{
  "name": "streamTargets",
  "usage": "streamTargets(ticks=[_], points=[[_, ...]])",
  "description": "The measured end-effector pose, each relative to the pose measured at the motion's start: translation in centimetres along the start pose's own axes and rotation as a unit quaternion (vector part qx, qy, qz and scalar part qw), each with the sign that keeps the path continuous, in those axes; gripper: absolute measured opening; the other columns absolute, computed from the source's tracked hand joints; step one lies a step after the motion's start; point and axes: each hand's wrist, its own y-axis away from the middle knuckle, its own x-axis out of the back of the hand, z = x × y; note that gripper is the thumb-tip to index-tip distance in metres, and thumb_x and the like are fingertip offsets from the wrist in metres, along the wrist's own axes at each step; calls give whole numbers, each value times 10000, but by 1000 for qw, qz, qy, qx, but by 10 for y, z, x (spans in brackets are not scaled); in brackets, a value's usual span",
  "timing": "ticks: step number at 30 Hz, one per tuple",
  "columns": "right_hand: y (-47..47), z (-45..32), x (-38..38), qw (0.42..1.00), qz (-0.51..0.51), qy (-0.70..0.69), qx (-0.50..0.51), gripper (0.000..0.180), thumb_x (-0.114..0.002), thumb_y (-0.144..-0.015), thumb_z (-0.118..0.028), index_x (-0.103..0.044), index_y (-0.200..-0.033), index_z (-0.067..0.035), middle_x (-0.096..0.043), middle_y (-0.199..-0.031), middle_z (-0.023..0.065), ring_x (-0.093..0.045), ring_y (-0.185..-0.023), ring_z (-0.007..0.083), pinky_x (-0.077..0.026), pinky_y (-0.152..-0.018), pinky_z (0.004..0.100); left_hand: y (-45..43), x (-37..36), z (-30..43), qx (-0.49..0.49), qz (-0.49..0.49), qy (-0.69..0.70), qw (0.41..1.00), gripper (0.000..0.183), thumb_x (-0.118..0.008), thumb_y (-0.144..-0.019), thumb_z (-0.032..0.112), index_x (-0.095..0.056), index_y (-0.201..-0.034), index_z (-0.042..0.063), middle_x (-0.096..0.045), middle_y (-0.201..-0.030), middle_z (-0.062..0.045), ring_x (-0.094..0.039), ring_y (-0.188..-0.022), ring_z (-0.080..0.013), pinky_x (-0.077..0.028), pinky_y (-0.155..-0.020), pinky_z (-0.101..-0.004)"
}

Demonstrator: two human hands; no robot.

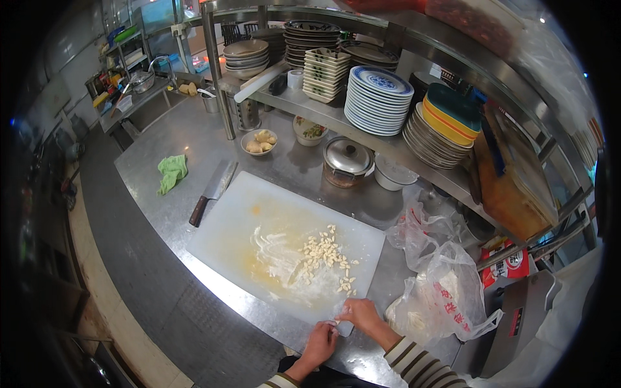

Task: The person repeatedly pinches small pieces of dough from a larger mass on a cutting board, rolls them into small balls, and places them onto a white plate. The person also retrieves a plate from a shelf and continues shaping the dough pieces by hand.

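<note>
Both of my hands meet at the near right corner of a white plastic cutting board. My left hand is curled with its fingertips around a small whitish piece, apparently dough. Thumb and fingers of my right hand pinch at the same small piece; most of it is hidden by the fingers. Just beyond them, many small pale dough bits lie scattered on the board's right half. White flour is smeared across its middle, over yellowish stains.
A cleaver lies along the board's left edge, with a green cloth farther left. Behind stand a bowl of peeled potato-like pieces and a lidded pot. Plastic bags sit at right. A steel shelf holds stacked plates.
</note>
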Motion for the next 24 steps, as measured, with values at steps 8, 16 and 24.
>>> streamTargets(ticks=[8, 16, 24], points=[[-7, 2, -6, 998, 67, 11, -6, 351, -743, -755, -388, -639, -769, -54, -665, -720, 132, -650, -704, 332, -494, -641, 424, 4, -6, -8, -32, 23, 7, 999, 173, -614, -852, 86, -569, -982, -18, -578, -1025, -192, -593, -876, -362, -497, -750, -402], [11, -1, 2, 991, -55, -108, 65, 234, -677, -840, -253, -658, -905, -29, -665, -821, 163, -664, -796, 285, -513, -714, 377, 5, -11, -25, 70, 33, 200, 977, 183, -615, -920, 181, -609, -964, 4, -616, -850, -80, -585, -650, -144, -475, -616, -281], [22, -37, 23, 964, -85, -120, 221, 241, -687, -836, -148, -649, -1034, -16, -645, -1013, 171, -652, -833, 303, -512, -744, 365, 3, 18, 1, 232, 17, 428, 873, 129, -612, -940, 174, -637, -939, 47, -622, -774, -1, -540, -656, -81, -426, -603, -214]])
